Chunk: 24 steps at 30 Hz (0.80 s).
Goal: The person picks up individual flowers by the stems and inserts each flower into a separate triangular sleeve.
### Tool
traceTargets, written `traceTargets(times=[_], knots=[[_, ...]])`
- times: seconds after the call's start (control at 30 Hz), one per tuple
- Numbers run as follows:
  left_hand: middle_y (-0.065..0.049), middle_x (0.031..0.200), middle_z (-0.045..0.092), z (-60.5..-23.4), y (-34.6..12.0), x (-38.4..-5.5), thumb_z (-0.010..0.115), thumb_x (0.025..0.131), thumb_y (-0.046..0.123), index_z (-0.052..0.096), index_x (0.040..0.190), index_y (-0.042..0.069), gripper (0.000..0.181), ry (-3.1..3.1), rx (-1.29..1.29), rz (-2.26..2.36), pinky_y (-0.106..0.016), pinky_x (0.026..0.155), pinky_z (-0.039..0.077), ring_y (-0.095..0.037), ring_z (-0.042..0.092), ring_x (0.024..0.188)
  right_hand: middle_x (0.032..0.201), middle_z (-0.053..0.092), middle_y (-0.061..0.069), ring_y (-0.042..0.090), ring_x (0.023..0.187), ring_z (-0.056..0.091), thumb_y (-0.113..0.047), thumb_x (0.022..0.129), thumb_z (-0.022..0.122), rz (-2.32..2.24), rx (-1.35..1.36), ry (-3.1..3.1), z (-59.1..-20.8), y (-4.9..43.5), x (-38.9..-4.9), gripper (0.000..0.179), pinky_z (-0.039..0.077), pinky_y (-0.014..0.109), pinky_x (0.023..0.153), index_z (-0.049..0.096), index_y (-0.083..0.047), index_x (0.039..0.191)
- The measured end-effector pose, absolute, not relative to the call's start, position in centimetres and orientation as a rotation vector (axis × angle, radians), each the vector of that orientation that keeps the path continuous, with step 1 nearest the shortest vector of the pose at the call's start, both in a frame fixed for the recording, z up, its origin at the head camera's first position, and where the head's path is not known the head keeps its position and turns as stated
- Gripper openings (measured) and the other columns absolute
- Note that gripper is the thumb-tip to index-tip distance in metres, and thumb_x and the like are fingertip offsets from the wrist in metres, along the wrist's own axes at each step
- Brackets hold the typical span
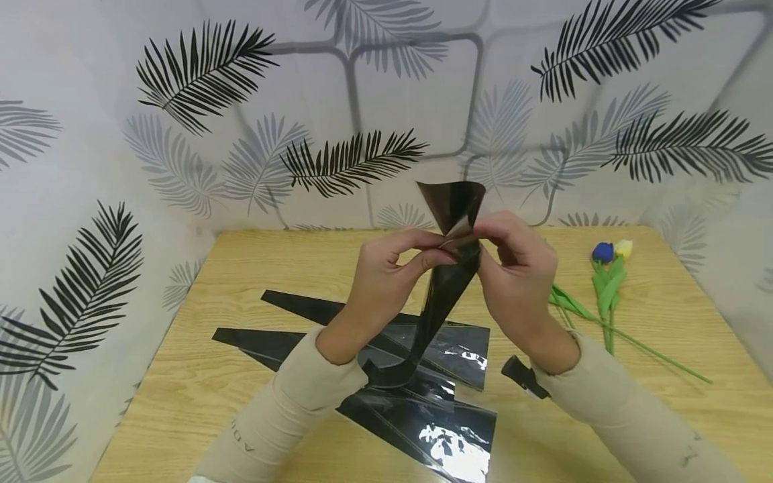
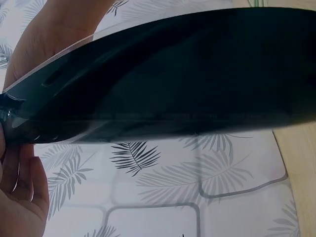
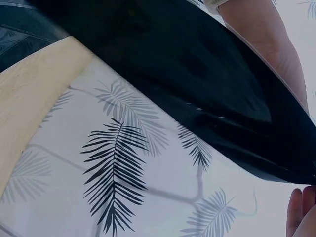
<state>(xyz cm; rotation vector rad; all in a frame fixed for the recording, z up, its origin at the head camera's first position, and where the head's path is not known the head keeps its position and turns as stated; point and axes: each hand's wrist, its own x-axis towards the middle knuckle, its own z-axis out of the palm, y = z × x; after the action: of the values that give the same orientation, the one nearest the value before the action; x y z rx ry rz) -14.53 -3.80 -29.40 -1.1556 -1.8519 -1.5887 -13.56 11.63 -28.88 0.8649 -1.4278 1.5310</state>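
Note:
Both hands are raised over the table with a black plastic flower sleeve between them. Thumb and finger of my left hand pinch one side of its upper part. My right hand pinches the opposite side. Above the fingers the film flares wide, and below them it narrows to a bent tail near the left cuff. In the left wrist view the dark sleeve spans most of the picture. The right wrist view likewise has the sleeve running diagonally across, partly hiding a hand.
Several flat black sleeves overlap on the wooden table. Right of them are a blue tulip, a yellow tulip and another green stem. A small black object lies by the right cuff. Leaf-patterned wall stands behind.

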Motion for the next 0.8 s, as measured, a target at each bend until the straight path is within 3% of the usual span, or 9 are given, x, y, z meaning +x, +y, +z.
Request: traceTargets(times=[0.07,0.27,0.6,0.8], knots=[[-0.012,0.090,0.069,-29.4,-3.9,-14.5,0.067,0.080,-0.004,0.069,0.093,-0.006,0.013,-1.854,-1.150,-1.582,-0.031,0.076,0.053,-0.015,0.064,0.087,0.078,0.063,0.018,0.018,0.075,0.060,0.007,0.082,0.065,1.510,0.866,-1.436,-28.8,11.6,-13.5,0.003,0.052,0.028,0.073,0.066,0.010,0.081],[-0.013,0.088,0.069,-29.3,-4.0,-14.3,0.066,0.080,-0.005,0.069,0.091,-0.006,0.011,-1.836,-1.134,-1.558,-0.030,0.076,0.053,-0.016,0.065,0.085,0.076,0.065,0.013,0.013,0.071,0.058,-0.019,0.086,0.067,1.390,0.857,-1.492,-28.6,11.6,-13.3,0.029,0.045,0.020,0.062,0.067,0.009,0.080],[-0.011,0.089,0.069,-29.1,-4.2,-14.1,0.066,0.081,-0.003,0.069,0.091,-0.004,0.010,-1.884,-1.158,-1.563,-0.030,0.077,0.052,-0.015,0.064,0.087,0.086,0.064,0.014,0.020,0.079,0.063,-0.014,0.086,0.068,1.540,0.946,-1.456,-28.2,11.5,-13.2,0.031,0.053,0.031,0.075,0.062,0.016,0.090],[-0.014,0.102,0.066,-28.6,-3.7,-13.4,0.070,0.077,-0.006,0.063,0.108,-0.006,0.032,-1.842,-1.213,-1.552,-0.030,0.081,0.052,-0.015,0.062,0.093,0.084,0.063,0.017,0.020,0.075,0.058,-0.015,0.084,0.068,1.554,0.885,-1.428,-27.7,11.3,-12.9,0.031,0.050,0.026,0.066,0.063,0.015,0.088]])
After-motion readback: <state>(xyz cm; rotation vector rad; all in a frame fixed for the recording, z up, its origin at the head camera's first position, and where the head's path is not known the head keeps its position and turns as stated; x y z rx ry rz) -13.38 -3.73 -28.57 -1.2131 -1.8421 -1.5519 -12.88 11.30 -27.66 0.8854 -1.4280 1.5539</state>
